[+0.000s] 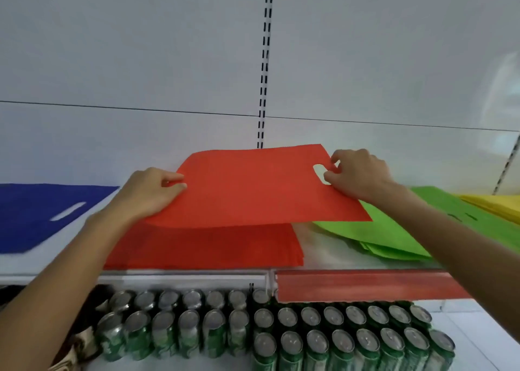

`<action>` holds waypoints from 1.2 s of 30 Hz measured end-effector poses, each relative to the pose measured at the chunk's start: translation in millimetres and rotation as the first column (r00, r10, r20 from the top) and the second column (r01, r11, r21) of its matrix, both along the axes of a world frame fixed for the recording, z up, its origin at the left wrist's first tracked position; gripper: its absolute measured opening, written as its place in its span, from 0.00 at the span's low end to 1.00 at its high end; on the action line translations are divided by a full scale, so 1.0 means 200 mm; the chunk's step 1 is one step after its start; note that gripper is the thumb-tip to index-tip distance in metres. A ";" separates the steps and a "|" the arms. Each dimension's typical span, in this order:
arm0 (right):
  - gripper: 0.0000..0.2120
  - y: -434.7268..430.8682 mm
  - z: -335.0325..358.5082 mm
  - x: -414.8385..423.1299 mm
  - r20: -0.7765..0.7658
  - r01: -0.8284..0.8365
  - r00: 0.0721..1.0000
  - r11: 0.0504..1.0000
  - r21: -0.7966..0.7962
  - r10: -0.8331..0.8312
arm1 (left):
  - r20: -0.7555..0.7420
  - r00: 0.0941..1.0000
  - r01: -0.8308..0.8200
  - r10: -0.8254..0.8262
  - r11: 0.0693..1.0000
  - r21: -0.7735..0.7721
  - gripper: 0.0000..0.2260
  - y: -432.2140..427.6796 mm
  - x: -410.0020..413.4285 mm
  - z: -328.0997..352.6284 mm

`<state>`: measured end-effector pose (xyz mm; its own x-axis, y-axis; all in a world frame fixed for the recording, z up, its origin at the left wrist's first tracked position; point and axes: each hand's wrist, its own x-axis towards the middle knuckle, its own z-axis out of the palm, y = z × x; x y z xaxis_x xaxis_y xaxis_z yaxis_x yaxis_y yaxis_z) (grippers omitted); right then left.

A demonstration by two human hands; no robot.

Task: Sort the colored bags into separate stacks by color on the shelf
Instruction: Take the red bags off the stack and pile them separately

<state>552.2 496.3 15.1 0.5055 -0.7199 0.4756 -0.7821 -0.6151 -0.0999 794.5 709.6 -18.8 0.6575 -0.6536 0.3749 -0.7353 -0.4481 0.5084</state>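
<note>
Centre frame: left hand (pixel 149 193) and right hand (pixel 357 173) pinch opposite edges of the red bag (pixel 253 188), a grip spreading it flat, likely for squaring onto the red stack (pixel 202 247).

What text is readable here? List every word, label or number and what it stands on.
None can be read.
Cans: green print, too blurred to read.
Red strip: no legible text.
Red bag, blue bag, green bag, yellow bag: plain.

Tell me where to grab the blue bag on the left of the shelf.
Probably at its handle slot: the blue bag lies flat, and the slot runs along the edge facing you, so come from the front and pinch that strip.
</note>
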 end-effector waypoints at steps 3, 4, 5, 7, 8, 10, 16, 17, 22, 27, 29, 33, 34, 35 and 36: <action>0.18 0.18 -0.09 0.18 0.024 -0.020 1.000 1.000 0.015 0.020 | -0.015 0.999 -0.029 0.029 0.999 0.019 0.15 0.17 0.16 -0.01; 0.18 0.23 -0.13 0.23 0.029 -0.029 0.999 0.999 0.017 0.028 | -0.023 0.999 -0.028 0.029 0.999 0.033 0.15 0.21 0.20 -0.02; 0.19 0.27 -0.15 0.27 0.031 -0.036 0.999 0.999 0.022 0.036 | -0.038 0.999 -0.026 0.028 0.999 0.048 0.16 0.25 0.24 -0.04; 0.18 0.34 -0.21 0.35 0.045 -0.056 0.998 0.997 0.053 0.054 | -0.075 0.997 -0.014 0.020 0.997 0.080 0.16 0.32 0.31 -0.08; 0.17 0.37 -0.24 0.38 0.063 -0.075 0.996 0.994 0.076 0.070 | -0.084 0.996 -0.006 0.015 0.995 0.101 0.16 0.34 0.34 -0.10; 0.15 0.39 -0.29 0.43 0.095 -0.101 0.991 0.989 0.108 0.091 | -0.079 0.997 0.006 0.005 0.991 0.136 0.17 0.37 0.39 -0.14; 0.13 0.41 -0.36 0.46 0.066 -0.079 0.995 0.986 0.147 0.070 | -0.107 0.992 0.093 -0.069 0.965 0.245 0.20 0.40 0.44 -0.21; 0.13 0.41 -0.37 0.46 0.053 -0.086 0.995 0.985 0.148 0.079 | -0.106 0.992 0.094 -0.069 0.963 0.253 0.20 0.41 0.44 -0.21; 0.16 0.40 -0.29 0.44 0.065 -0.131 0.990 0.985 0.109 0.124 | 0.051 0.998 0.016 -0.031 0.963 0.268 0.21 0.40 0.41 -0.15; 0.17 0.36 -0.16 0.28 0.127 -0.077 0.989 0.997 -0.014 0.078 | 0.126 0.980 0.131 -0.152 0.978 0.165 0.21 0.23 0.19 -0.08; 0.17 0.33 -0.17 0.18 0.103 -0.027 0.994 1.000 -0.012 0.028 | 0.134 0.968 0.192 -0.213 0.970 0.151 0.20 0.13 0.06 -0.09; 0.18 0.18 -0.20 -0.12 0.101 0.046 0.994 0.999 0.005 -0.047 | 0.151 0.934 0.299 -0.325 0.939 0.172 0.20 -0.13 -0.27 -0.11; 0.18 0.12 -0.20 -0.22 0.104 0.067 0.992 0.998 0.007 -0.067 | 0.166 0.925 0.314 -0.342 0.933 0.176 0.20 -0.20 -0.37 -0.12; 0.18 0.06 -0.21 -0.33 0.105 0.088 0.990 0.996 0.012 -0.089 | 0.179 0.917 0.328 -0.358 0.928 0.178 0.20 -0.27 -0.47 -0.11; 0.19 -0.01 -0.22 -0.44 0.106 0.109 0.988 0.994 0.016 -0.111 | 0.190 0.910 0.339 -0.369 0.924 0.176 0.21 -0.34 -0.57 -0.11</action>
